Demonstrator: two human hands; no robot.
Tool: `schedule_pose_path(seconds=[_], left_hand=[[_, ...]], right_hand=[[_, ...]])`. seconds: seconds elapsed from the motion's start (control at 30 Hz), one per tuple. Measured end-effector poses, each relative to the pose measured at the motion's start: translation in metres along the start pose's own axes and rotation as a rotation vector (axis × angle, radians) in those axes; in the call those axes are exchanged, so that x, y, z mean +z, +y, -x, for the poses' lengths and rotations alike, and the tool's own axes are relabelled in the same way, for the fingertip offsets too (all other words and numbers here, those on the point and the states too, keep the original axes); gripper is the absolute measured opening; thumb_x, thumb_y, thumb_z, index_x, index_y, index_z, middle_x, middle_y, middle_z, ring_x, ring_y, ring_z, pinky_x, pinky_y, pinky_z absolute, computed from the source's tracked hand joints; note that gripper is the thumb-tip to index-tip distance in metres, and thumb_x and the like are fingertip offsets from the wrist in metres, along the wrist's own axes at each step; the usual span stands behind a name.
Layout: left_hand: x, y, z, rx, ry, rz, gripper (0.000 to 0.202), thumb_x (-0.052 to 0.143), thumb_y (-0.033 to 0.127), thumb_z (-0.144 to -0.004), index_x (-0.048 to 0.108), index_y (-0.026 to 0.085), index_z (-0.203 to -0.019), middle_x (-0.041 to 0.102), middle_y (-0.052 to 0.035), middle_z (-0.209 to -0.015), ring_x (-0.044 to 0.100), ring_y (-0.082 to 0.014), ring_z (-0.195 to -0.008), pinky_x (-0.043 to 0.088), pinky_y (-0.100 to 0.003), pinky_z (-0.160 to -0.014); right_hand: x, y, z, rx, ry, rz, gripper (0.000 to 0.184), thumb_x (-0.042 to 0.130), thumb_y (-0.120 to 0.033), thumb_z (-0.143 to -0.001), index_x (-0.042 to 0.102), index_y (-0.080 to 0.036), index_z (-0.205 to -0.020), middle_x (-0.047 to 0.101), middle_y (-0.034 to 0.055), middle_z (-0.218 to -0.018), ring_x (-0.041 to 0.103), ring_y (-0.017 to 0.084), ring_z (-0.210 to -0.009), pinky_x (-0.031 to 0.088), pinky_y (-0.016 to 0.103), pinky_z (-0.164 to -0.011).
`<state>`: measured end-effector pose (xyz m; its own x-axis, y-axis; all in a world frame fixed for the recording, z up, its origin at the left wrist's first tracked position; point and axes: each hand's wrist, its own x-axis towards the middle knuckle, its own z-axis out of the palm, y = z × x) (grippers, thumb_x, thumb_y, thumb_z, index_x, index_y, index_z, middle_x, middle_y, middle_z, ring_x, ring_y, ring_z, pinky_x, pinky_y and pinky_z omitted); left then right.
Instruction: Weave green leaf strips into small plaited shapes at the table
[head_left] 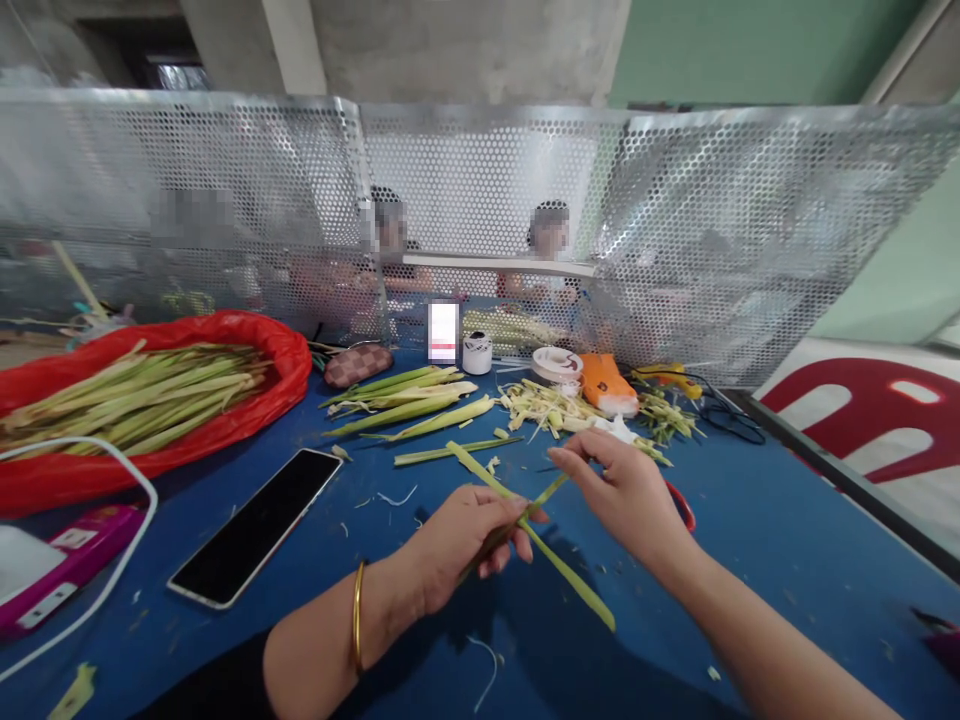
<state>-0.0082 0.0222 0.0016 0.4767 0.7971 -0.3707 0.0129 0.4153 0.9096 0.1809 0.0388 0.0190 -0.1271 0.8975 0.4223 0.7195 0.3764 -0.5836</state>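
Observation:
My left hand (457,535), with a gold bangle at the wrist, pinches flat green leaf strips (576,582) where they cross. One long strip runs from upper left to lower right through that crossing. Thumb and fingers of my right hand (626,495) are closed on the end of another strip (551,492) that leads up and right from the crossing. Part of the strips is hidden inside my left hand. Beyond my hands lie a cut leaf piece (450,453) and a row of long green leaves (409,405).
A red bag (289,345) full of leaves and a phone (259,525) lie left. Trimmings (547,408), a tape roll (556,364), an orange packet (606,378) and yellow-handled tool (671,378) sit behind. A perforated metal screen (480,170) separates people beyond. A white cable (142,540) crosses the left.

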Motion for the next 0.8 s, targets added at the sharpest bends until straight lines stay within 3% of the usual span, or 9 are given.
schedule_pose_path(seconds=[0.1, 0.2, 0.27, 0.33, 0.4, 0.5, 0.63, 0.7, 0.8], left_hand=[[0.002, -0.003, 0.001, -0.001, -0.005, -0.066, 0.041, 0.06, 0.05, -0.076, 0.07, 0.012, -0.087, 0.06, 0.0003, -0.056, 0.04, -0.0051, -0.039, 0.026, -0.019, -0.038], [0.008, -0.006, 0.004, -0.022, -0.002, -0.203, 0.036, 0.058, 0.047, -0.076, 0.067, 0.013, -0.07, 0.058, 0.0004, -0.051, 0.042, -0.0062, -0.037, 0.026, -0.019, -0.037], [0.012, -0.008, 0.005, -0.039, -0.003, -0.281, 0.036, 0.059, 0.045, -0.075, 0.062, 0.013, -0.057, 0.055, 0.0, -0.047, 0.042, -0.0066, -0.036, 0.026, -0.02, -0.037], [0.016, -0.01, 0.005, -0.054, -0.013, -0.298, 0.038, 0.059, 0.044, -0.073, 0.058, 0.014, -0.049, 0.054, -0.001, -0.046, 0.042, -0.0071, -0.036, 0.028, -0.021, -0.039], [0.017, -0.013, 0.004, -0.065, -0.033, -0.261, 0.037, 0.059, 0.044, -0.071, 0.058, 0.014, -0.049, 0.057, -0.0024, -0.049, 0.044, -0.008, -0.038, 0.033, -0.022, -0.042], [0.015, -0.015, 0.002, -0.046, -0.004, -0.164, 0.036, 0.062, 0.045, -0.069, 0.061, 0.013, -0.053, 0.061, -0.0042, -0.053, 0.049, -0.0103, -0.044, 0.041, -0.025, -0.051], [0.005, -0.006, -0.001, 0.124, 0.143, 0.049, 0.037, 0.066, 0.048, -0.071, 0.068, 0.012, -0.065, 0.066, -0.0056, -0.063, 0.058, -0.0141, -0.062, 0.044, -0.026, -0.066], [0.001, 0.001, 0.0, 0.24, 0.193, 0.143, 0.033, 0.071, 0.044, -0.07, 0.072, 0.013, -0.08, 0.071, -0.0067, -0.075, 0.061, -0.0169, -0.078, 0.044, -0.027, -0.077], [0.0, 0.009, 0.004, 0.317, 0.194, 0.249, 0.038, 0.075, 0.035, -0.069, 0.071, 0.014, -0.1, 0.073, -0.0077, -0.088, 0.063, -0.0201, -0.091, 0.042, -0.03, -0.089]], right_hand=[[0.007, -0.008, 0.004, -0.086, -0.128, -0.102, 0.023, 0.055, -0.035, -0.087, 0.069, -0.021, -0.076, 0.066, 0.0036, -0.078, 0.059, 0.018, -0.076, 0.043, 0.029, -0.071], [0.02, -0.017, 0.011, 0.115, -0.364, -0.365, 0.02, 0.056, -0.032, -0.083, 0.069, -0.02, -0.073, 0.064, 0.0008, -0.069, 0.056, 0.015, -0.063, 0.043, 0.026, -0.06], [0.028, -0.022, 0.016, 0.27, -0.409, -0.501, 0.017, 0.058, -0.028, -0.08, 0.065, -0.019, -0.067, 0.059, -0.0014, -0.062, 0.052, 0.012, -0.056, 0.04, 0.024, -0.053], [0.034, -0.025, 0.019, 0.315, -0.343, -0.515, 0.016, 0.059, -0.022, -0.077, 0.059, -0.018, -0.061, 0.056, -0.0023, -0.059, 0.05, 0.012, -0.055, 0.039, 0.023, -0.053], [0.037, -0.026, 0.021, 0.249, -0.252, -0.439, 0.017, 0.058, -0.018, -0.077, 0.057, -0.018, -0.06, 0.057, -0.0018, -0.061, 0.052, 0.012, -0.059, 0.04, 0.024, -0.056], [0.035, -0.025, 0.022, 0.005, -0.122, -0.244, 0.017, 0.054, -0.017, -0.082, 0.059, -0.019, -0.065, 0.062, 0.0005, -0.069, 0.057, 0.015, -0.068, 0.042, 0.028, -0.066], [0.024, -0.027, 0.027, -0.273, 0.126, -0.067, 0.013, 0.053, -0.021, -0.088, 0.064, -0.02, -0.083, 0.068, 0.0058, -0.085, 0.06, 0.02, -0.082, 0.042, 0.033, -0.076], [0.021, -0.03, 0.032, -0.24, 0.103, -0.098, 0.018, 0.051, -0.025, -0.091, 0.063, -0.02, -0.077, 0.066, 0.004, -0.077, 0.058, 0.018, -0.071, 0.042, 0.03, -0.068], [0.027, -0.034, 0.036, -0.036, -0.125, -0.234, 0.02, 0.054, -0.032, -0.089, 0.065, -0.021, -0.076, 0.067, 0.0027, -0.077, 0.06, 0.017, -0.07, 0.044, 0.026, -0.065]])
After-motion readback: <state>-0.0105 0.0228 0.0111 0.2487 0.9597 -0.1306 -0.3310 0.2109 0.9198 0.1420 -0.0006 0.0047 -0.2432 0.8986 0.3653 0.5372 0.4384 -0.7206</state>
